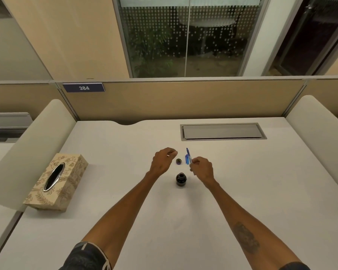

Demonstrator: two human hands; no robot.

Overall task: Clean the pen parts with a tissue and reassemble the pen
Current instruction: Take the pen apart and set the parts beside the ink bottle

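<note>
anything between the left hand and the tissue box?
Nothing visible. The left hand hovers mid-desk; the tissue box sits off to its left with only bare desk between. The ink bottle and cap lie on the other side.

I count two hands, left hand (pixel 163 160) and right hand (pixel 202 168), one blue pen (pixel 189 157), one ink bottle (pixel 181 179), one bottle cap (pixel 178 161), one tissue box (pixel 57 182), one desk (pixel 164 221)
</note>
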